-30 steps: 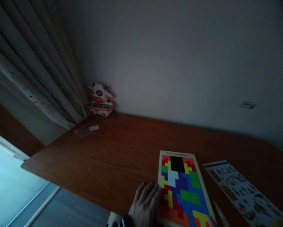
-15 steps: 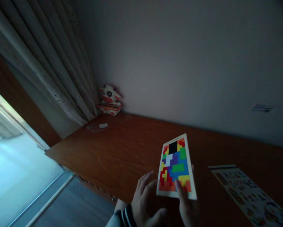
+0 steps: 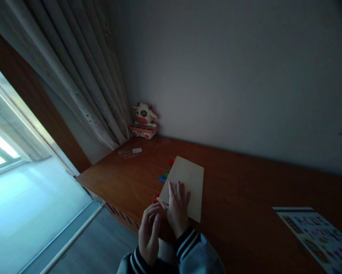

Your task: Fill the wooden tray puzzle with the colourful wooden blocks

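Observation:
A puzzle board (image 3: 192, 179) lies with its pale back up on the brown table. My right hand (image 3: 178, 209) rests on that back, fingers spread and flat. Beside the board's near-left corner is my left hand (image 3: 149, 232), its fingers bent and its thumb apart, with nothing visible in it. Coloured puzzle pieces stick out from under the left edge: a red piece (image 3: 156, 198) near my left fingertips, a blue piece (image 3: 162, 178) and a bit of green and red farther up. The board covers whatever else is beneath it.
A cow-shaped toy (image 3: 144, 121) stands in the far left corner by the curtain (image 3: 102, 95). Near it lies a clear plastic bag (image 3: 127, 153) with a white label. A printed sheet (image 3: 310, 232) lies at the right. The table (image 3: 122, 177) ends at the left above the floor.
The board, earlier held up with its coloured face showing, is now face down on the table. Pieces have come out along its left side. My right hand has moved left onto its back.

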